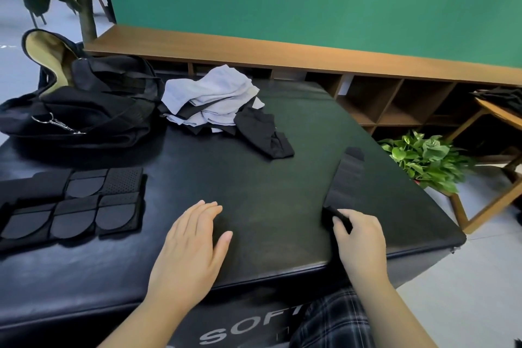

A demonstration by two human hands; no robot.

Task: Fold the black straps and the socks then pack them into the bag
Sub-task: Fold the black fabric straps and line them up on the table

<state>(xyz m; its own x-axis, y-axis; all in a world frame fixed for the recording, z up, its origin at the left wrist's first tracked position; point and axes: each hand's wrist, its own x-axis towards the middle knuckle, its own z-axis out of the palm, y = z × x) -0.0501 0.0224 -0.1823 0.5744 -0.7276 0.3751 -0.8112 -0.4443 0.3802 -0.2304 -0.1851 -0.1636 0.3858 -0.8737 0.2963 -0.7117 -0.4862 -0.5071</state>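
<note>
Folded straps (76,203) sit at the mat's (268,192) left below the open bag (79,104), socks (214,99) heap beyond, left hand (195,240) lies flat with fingers straight, and right hand (358,237) pinches the near end of a long strap (343,178).

Pretty much everything here is black: the padded table (254,183), the bag (84,110) (tan lining inside though), the straps (70,206) with their dotted perforated texture, the long strap (343,178), and the dark socks (265,133). The other socks (211,93) are pale grey-blue. Wall (310,0) is green, the shelf (254,51) is brown wood, the plant (423,155) is bright green, and the trousers (333,322) are dark plaid with white lines.
</note>
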